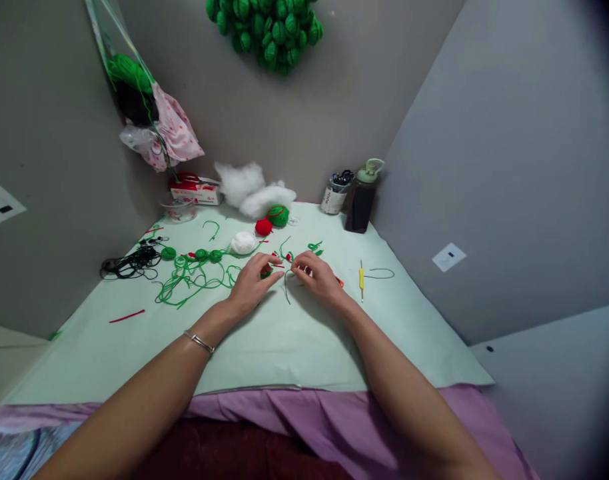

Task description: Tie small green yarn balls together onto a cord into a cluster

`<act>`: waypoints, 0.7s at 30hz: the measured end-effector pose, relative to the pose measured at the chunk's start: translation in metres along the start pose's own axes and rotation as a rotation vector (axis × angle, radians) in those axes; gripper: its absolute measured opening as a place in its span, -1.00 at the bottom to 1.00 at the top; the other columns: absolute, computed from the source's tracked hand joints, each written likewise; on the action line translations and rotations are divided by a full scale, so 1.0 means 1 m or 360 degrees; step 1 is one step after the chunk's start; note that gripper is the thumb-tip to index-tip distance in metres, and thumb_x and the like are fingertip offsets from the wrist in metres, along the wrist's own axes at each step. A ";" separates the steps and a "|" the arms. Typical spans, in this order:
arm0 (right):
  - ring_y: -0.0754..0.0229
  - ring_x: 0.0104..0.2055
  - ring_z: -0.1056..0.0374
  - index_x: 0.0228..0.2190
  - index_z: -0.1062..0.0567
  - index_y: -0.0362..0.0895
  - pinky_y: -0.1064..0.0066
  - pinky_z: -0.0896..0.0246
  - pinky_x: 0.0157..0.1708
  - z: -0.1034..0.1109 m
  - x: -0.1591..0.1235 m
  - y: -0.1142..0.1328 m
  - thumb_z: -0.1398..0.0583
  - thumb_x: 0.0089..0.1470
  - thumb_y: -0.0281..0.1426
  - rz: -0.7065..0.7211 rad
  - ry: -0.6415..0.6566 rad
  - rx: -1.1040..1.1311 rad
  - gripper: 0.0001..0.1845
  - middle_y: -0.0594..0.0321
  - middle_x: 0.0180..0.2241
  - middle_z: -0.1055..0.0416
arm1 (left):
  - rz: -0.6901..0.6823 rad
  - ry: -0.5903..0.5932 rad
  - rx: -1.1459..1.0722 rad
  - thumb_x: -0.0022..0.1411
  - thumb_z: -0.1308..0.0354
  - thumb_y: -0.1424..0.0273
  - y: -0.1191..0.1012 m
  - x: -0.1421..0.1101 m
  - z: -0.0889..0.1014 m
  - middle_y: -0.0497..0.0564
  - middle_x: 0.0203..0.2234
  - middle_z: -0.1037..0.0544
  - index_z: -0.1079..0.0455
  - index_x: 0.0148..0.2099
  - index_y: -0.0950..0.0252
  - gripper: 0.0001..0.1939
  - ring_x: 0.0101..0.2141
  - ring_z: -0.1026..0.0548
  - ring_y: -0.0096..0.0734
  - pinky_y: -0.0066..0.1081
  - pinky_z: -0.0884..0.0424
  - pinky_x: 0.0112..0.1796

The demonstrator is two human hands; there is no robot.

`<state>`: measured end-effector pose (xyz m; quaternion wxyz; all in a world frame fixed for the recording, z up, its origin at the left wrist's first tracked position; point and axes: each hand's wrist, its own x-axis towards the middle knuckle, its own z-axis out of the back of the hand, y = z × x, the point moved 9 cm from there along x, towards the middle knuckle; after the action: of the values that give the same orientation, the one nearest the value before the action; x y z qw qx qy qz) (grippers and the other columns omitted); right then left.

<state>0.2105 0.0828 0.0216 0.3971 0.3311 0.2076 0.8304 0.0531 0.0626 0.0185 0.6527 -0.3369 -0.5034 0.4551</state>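
My left hand [253, 281] hovers just above the table mat, thumb and forefinger apart with nothing visible between them. A small green yarn piece [266, 272] shows partly beneath its fingers. Beside it, my right hand [318, 275] is closed in a pinch at a dark thread [286, 288], whose loose end curves down onto the mat. Its fingers partly hide red bits. Just beyond both hands lie a small red-and-green yarn piece [289, 257] and green yarn scraps [314, 248]. An orange-red object [339, 281] peeks out from behind my right hand.
Left are tangled green yarn [184, 283], black cord [134, 261] and a red strand [127, 316]. White [243, 243] and red yarn balls [263, 227], stuffing [257, 190] and a bottle [363, 200] stand behind. A yellow-handled crochet hook [361, 279] lies right.
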 end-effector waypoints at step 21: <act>0.06 -0.21 -0.42 -0.35 -0.59 -0.17 0.32 -0.03 -0.32 -0.011 -0.017 -0.002 -0.12 0.24 -0.55 -0.0124 0.0636 -0.1134 -0.76 0.01 -0.24 -0.53 | 0.0316 -0.0644 -0.0774 0.06 -0.38 0.30 0.011 0.020 0.077 -0.07 -0.43 -0.52 -0.49 -0.34 0.30 -0.80 -0.41 -0.40 -0.53 -0.52 -0.34 -0.27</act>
<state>0.2113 0.0701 0.0060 0.4700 -0.0030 -0.0077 0.8826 -0.0227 0.0836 0.0360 0.3924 -0.4331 -0.6815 0.4404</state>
